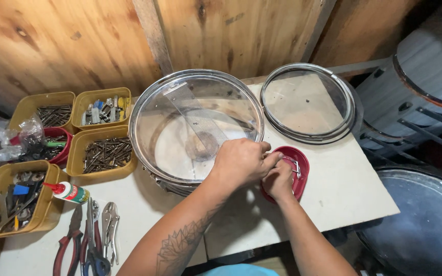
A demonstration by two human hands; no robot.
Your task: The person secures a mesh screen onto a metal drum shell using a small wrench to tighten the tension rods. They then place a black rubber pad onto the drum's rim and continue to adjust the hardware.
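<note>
A: Where were the hands?

B: Both at the red bowl (299,176), front-right of the table (354,189). Left hand (240,164) lay w/ its grip curled over the bowl's left rim, fingertips pinched together on sth small. Couldn't tell what. Right hand (278,180) sat just under it, grip closed inside the bowl, among metal rods (295,166). Exact contact hidden by the knuckles.

A: Room to move?

B: Tight on the left: the drum shell (196,128) w/ clear head touched the left wrist area, its rim just beside the bowl. Behind the bowl lay a chrome hoop (308,102) w/ a clear skin, near but apart. To the right, bare table up to its edge; front edge close under the forearms.

A: Anything hard to read?

B: A clear ruler (195,117) lay on the drum head, faint. Rod count in the bowl unclear, mostly covered. A plastic bag (6,138) hid part of a second red bowl (57,143) far left.

A: Counts?

B: 2 red bowls, 4 yellow trays (103,174) of screws & bits, 1 glue bottle (67,191), 3 plier-type tools (90,240) at the front-left, partly cut off by the frame. 1 drum, 1 loose hoop. More drums off the table at right, cut off.
</note>
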